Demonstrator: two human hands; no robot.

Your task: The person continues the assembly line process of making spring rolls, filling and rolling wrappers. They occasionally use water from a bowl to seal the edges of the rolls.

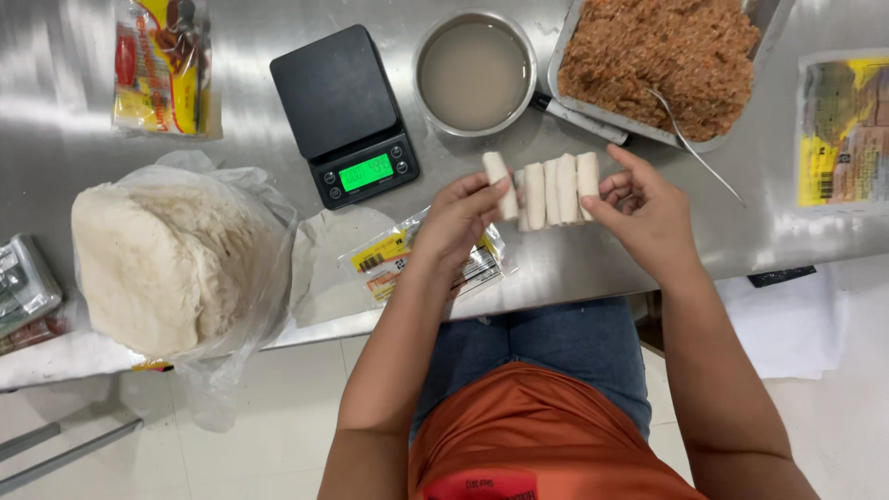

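Observation:
A row of several pale rolled wrappers (548, 190) is pressed together side by side just above the steel table (278, 83). My left hand (458, 218) grips the leftmost roll, which tilts slightly outward. On the rightmost roll sits my right hand (644, 208), fingers curled round its end. Both hands squeeze the row from its two sides.
A black digital scale (344, 113) with a green display stands behind the hands. A metal bowl of cloudy liquid (474, 74), a tray of minced filling (662, 60) with a spoon, a bagged stack of white wrappers (171, 264), and printed packets (162, 65) lie around.

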